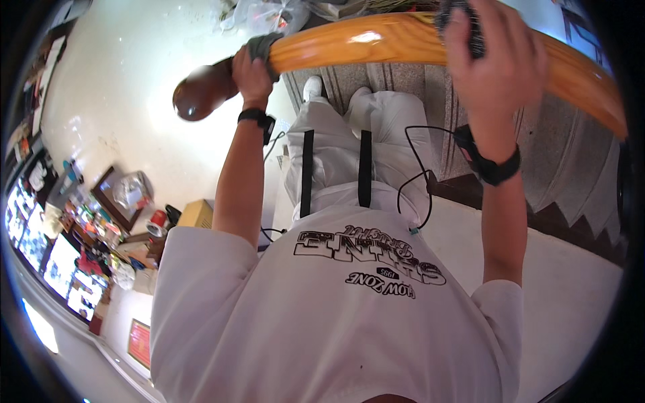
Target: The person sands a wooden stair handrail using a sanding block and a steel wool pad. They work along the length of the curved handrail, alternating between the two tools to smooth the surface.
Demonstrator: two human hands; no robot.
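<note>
A glossy orange wooden handrail (pixel 363 40) curves across the top of the view. Its left end is a dark brown rounded knob (pixel 195 94). My left hand (pixel 254 77) is closed where the brown end meets the orange wood, gripping a grey-green cloth (pixel 264 47) that lies against the rail. Farther right, my right hand (pixel 500 64) presses a dark speckled grey cloth (pixel 463 30) onto the rail's top, fingers bent over it and slightly blurred. Black bands circle both wrists.
Grey stone-like stairs (pixel 470 134) run beneath the rail to the right; my feet in white shoes (pixel 313 87) are below it. Clear plastic bags (pixel 275 15) lie beyond the rail. Off left are a cardboard box (pixel 196 215), a red-and-white can (pixel 156 221) and clutter. Thin black cables hang near my waist.
</note>
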